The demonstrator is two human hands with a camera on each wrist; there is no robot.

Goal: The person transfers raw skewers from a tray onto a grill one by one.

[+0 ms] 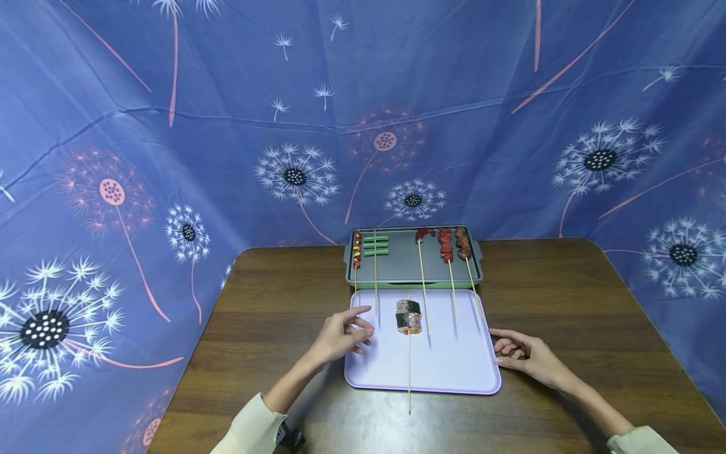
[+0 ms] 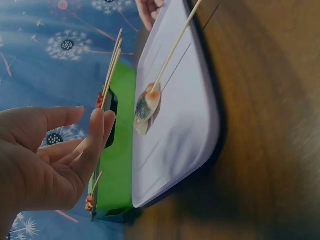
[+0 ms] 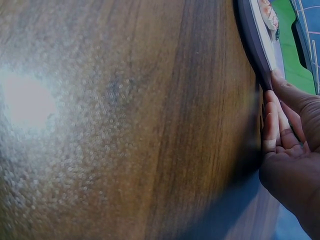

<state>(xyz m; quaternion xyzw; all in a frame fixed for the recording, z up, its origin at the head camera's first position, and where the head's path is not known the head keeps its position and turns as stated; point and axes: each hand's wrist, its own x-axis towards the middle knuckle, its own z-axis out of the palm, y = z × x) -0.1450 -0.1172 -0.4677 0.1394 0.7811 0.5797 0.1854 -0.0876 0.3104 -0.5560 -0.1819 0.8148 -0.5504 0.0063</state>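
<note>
On the lilac tray (image 1: 454, 372) lies a fish skewer (image 1: 408, 321), dark-skinned chunks on a thin stick whose lower end passes over the front rim. My left hand (image 1: 340, 334) hovers over the tray's left side, fingers loosely bent and nothing between them; the left wrist view shows this hand (image 2: 60, 155) with thumb and fingers apart. At the tray's right edge is my right hand (image 1: 527, 359), index finger and thumb spaced along the rim and the other fingers curled in. From the right wrist, the thumb (image 3: 290, 92) lies right at the tray rim.
Behind the tray stands a grey griddle (image 1: 397, 265) with green sides. Across it lie several skewers, including red meat (image 1: 445, 244), green vegetable pieces (image 1: 376, 246) and a red curved piece (image 1: 424, 234); some sticks reach over the tray. A patterned blue cloth (image 1: 499, 157) hangs behind the wooden table (image 1: 272, 302).
</note>
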